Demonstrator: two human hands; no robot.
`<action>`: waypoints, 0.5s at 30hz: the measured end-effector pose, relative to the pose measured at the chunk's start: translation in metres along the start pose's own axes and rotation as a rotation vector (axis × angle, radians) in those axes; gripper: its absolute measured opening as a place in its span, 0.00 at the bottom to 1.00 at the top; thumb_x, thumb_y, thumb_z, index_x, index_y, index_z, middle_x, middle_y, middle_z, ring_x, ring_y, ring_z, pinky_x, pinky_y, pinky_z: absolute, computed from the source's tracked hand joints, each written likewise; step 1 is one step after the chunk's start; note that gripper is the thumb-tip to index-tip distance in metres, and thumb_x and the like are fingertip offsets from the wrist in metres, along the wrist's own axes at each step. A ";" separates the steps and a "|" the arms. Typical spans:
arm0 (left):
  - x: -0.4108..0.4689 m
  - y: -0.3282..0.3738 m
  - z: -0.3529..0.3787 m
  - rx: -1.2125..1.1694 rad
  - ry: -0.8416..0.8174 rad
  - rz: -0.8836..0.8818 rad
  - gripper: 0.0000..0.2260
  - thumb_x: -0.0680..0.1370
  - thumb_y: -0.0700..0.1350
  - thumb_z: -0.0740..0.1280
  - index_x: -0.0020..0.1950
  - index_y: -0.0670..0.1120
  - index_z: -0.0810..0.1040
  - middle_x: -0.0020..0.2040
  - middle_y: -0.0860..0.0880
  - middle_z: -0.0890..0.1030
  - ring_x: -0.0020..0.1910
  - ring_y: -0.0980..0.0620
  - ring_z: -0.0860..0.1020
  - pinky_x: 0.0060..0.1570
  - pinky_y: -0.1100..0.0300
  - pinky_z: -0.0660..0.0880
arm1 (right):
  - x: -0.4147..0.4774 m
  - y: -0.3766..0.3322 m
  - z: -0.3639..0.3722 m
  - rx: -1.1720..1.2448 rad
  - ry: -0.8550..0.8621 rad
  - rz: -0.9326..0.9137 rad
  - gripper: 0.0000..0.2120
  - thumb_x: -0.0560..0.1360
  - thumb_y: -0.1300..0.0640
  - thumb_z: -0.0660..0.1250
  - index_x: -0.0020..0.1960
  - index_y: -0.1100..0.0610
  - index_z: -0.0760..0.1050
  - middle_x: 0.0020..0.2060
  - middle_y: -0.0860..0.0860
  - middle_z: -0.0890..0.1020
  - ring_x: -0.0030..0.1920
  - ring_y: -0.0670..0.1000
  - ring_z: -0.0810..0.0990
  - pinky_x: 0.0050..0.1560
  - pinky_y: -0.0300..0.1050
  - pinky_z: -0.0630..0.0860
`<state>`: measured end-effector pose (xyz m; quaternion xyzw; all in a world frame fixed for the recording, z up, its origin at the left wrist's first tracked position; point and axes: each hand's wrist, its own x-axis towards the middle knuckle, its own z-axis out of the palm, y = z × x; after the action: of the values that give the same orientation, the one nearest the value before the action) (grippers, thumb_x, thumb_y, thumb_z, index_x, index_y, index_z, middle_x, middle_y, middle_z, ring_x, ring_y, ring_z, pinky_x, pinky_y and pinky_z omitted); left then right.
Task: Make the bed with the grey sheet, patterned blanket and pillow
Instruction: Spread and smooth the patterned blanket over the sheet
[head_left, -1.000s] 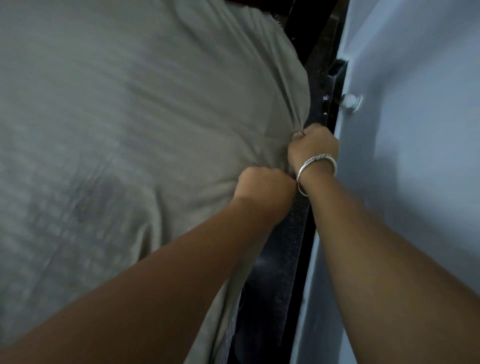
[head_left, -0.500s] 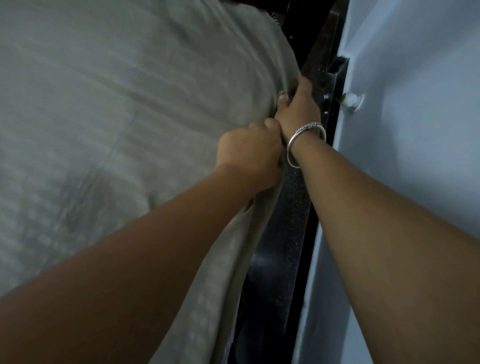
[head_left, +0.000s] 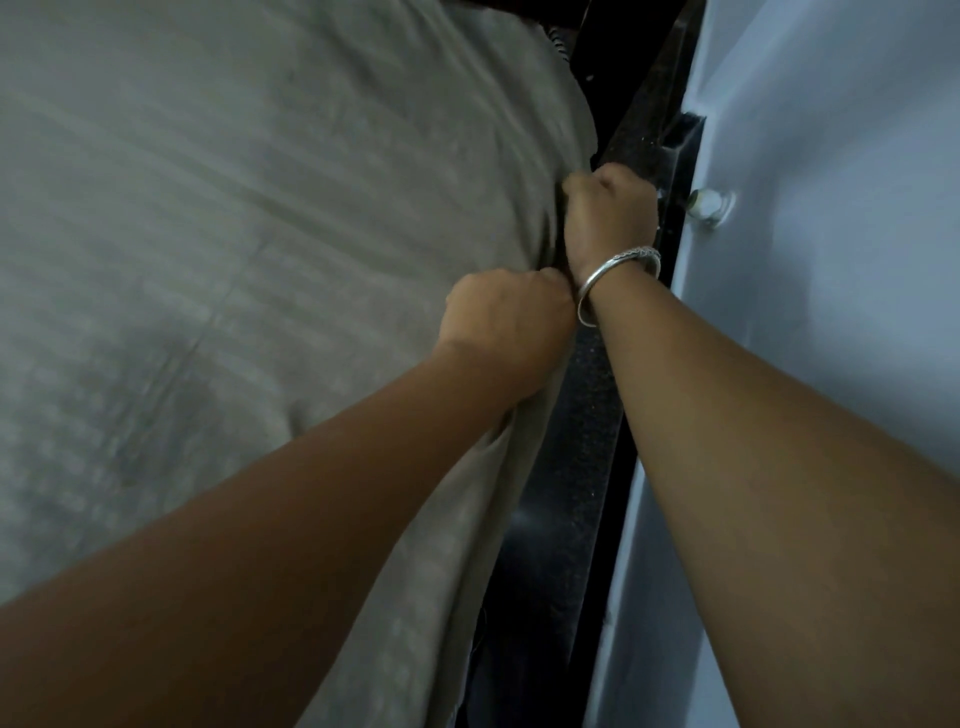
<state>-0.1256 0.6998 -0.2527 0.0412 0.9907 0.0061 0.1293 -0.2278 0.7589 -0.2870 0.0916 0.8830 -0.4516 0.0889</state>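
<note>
The grey sheet (head_left: 249, 218) covers the mattress and fills the left and middle of the view, with creases running toward its right edge. My left hand (head_left: 506, 325) is fisted on that right edge of the sheet. Just beyond it my right hand (head_left: 608, 218), with a silver bangle on the wrist, is also closed on the sheet's edge, against the black bed frame (head_left: 576, 426). Neither the patterned blanket nor the pillow is clearly in view.
A pale blue-grey wall (head_left: 831, 260) runs close along the right side of the bed frame, leaving a narrow dark gap. A small round knob (head_left: 707, 203) sticks out of the wall near my right hand.
Both hands have stayed closed on the sheet's right edge. They slid farther up along the frame half a second ago, and now sit slightly back with the sheet drawn flatter.
</note>
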 end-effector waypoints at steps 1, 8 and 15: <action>-0.001 -0.001 0.001 -0.009 0.008 0.020 0.09 0.79 0.40 0.55 0.57 0.43 0.71 0.52 0.44 0.80 0.49 0.41 0.79 0.33 0.57 0.64 | -0.001 -0.003 0.000 0.015 -0.046 0.046 0.17 0.78 0.61 0.56 0.31 0.53 0.66 0.30 0.48 0.69 0.30 0.42 0.66 0.29 0.27 0.63; -0.007 -0.012 0.006 -0.117 0.040 0.021 0.09 0.78 0.43 0.56 0.57 0.44 0.68 0.53 0.45 0.79 0.50 0.40 0.78 0.35 0.55 0.63 | -0.008 -0.009 0.001 0.104 -0.149 0.294 0.20 0.77 0.53 0.59 0.63 0.64 0.73 0.56 0.57 0.78 0.53 0.57 0.77 0.44 0.40 0.70; -0.006 -0.008 0.010 -0.207 0.111 -0.024 0.10 0.80 0.50 0.56 0.55 0.45 0.69 0.49 0.46 0.79 0.46 0.41 0.78 0.34 0.56 0.64 | -0.015 -0.006 -0.007 0.154 -0.051 0.136 0.09 0.71 0.62 0.62 0.32 0.60 0.71 0.30 0.51 0.72 0.33 0.51 0.68 0.34 0.40 0.65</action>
<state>-0.1176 0.6909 -0.2613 0.0153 0.9909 0.1092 0.0778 -0.2153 0.7597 -0.2751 0.1464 0.8348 -0.5134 0.1347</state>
